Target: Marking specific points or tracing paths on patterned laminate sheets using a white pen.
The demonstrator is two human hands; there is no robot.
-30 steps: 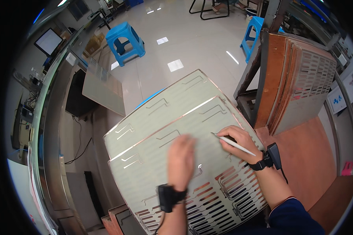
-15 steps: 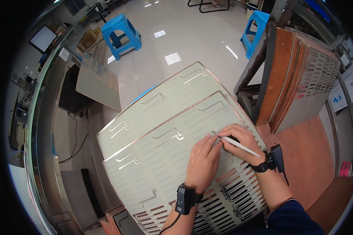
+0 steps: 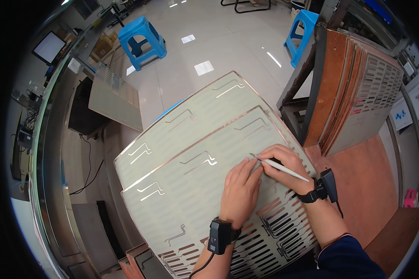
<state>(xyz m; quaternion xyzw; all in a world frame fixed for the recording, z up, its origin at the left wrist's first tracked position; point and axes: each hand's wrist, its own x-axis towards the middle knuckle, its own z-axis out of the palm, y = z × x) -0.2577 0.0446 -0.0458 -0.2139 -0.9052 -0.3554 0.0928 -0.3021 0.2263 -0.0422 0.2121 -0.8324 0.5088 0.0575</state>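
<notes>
My right hand (image 3: 286,169) grips a slim white pen-shaped tool (image 3: 288,171) with a thin dark tip. That tip meets the upper pale green panel (image 3: 158,211) just beyond my left fingertips. My left hand (image 3: 241,190) rests flat on this panel with its fingers stretched out, close beside my right hand. Bent metallic traces run across the panel, and rows of dark and coppery bars lie at its near end. Beneath it, a second pale green panel (image 3: 165,132) with similar traces sticks out on the far side. What the tip touches is too small to make out.
Thick copper-edged panels (image 3: 337,93) stand stacked in a rack on the right, above a reddish board (image 3: 363,176). Two blue stools (image 3: 142,42) are on the floor ahead. Leftward, another panel (image 3: 114,100) leans by a long bench with a monitor (image 3: 50,48).
The view has shifted very slightly. My right hand and the white tool have moved only a little; my left hand stays in place on the panel.
</notes>
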